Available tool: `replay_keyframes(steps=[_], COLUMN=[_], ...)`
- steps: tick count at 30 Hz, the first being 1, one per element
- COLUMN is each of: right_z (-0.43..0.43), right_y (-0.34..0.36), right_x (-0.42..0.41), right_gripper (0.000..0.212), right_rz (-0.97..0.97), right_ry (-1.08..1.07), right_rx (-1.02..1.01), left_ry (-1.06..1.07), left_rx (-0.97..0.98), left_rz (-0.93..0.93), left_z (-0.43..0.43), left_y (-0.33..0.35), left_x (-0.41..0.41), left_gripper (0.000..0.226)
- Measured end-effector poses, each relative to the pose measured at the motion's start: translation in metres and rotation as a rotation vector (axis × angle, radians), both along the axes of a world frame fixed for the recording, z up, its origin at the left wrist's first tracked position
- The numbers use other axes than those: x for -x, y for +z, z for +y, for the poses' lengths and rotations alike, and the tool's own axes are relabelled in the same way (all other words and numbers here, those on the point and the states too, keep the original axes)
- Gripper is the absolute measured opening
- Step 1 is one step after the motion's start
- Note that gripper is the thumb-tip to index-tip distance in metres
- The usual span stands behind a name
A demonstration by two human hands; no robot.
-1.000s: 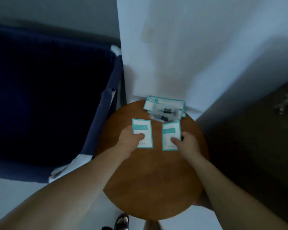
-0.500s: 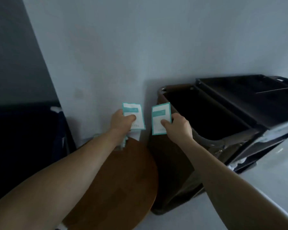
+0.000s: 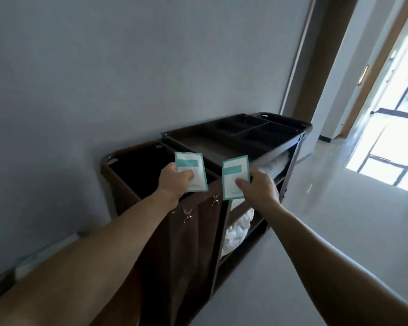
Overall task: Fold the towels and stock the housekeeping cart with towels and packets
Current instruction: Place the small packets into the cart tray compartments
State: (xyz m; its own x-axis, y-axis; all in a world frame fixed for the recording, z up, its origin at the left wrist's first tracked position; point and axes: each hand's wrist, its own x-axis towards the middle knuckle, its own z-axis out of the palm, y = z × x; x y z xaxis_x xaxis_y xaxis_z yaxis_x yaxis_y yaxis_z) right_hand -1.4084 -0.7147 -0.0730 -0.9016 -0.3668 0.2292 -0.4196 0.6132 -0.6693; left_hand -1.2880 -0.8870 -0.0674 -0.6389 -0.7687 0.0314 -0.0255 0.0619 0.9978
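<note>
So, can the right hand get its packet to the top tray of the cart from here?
Probably yes. The right hand, pinching its packet, hovers just before the top tray of the cart. Nothing visible stands between them, and the tray's compartments lie open.

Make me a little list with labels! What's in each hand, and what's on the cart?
left hand: pinches a white packet with teal edges
right hand: pinches a second white-and-teal packet
packets: upright, apart, held up in front of the cart
cart top: dark divided tray, no packets visible in it
cart end: open brown fabric bag
cart shelves: white towels
</note>
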Motion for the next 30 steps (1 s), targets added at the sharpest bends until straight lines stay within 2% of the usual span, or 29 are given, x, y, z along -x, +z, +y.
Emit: replay_keyframes(steps=[6, 11, 16, 21, 25, 30], right_z=[0.088, 0.116, 0.104, 0.085, 0.072, 0.049], right_y=[-0.001, -0.006, -0.015, -0.002, 0.013, 0.010], right_x=[0.091, 0.155, 0.214, 0.291, 0.356, 0.430], right_gripper=[0.015, 0.013, 0.021, 0.020, 0.022, 0.020], right_rz=[0.008, -0.016, -0.034, -0.013, 0.016, 0.006], right_ry=[-0.080, -0.112, -0.090, -0.098, -0.106, -0.090], right_rx=[-0.001, -0.005, 0.008, 0.002, 0.010, 0.021], left_ry=[-0.076, -0.091, -0.097, -0.101, -0.149, -0.109], left_rx=[-0.003, -0.019, -0.012, 0.000, -0.017, -0.031], left_rz=[0.021, 0.003, -0.047, 0.001, -0.021, -0.009], left_z=[0.079, 0.102, 0.092, 0.063, 0.046, 0.024], left_y=[0.002, -0.003, -0.006, 0.012, 0.016, 0.013], left_x=[0.103, 0.168, 0.239, 0.336, 0.402, 0.468], left_gripper=[0.024, 0.018, 0.015, 0.012, 0.018, 0.012])
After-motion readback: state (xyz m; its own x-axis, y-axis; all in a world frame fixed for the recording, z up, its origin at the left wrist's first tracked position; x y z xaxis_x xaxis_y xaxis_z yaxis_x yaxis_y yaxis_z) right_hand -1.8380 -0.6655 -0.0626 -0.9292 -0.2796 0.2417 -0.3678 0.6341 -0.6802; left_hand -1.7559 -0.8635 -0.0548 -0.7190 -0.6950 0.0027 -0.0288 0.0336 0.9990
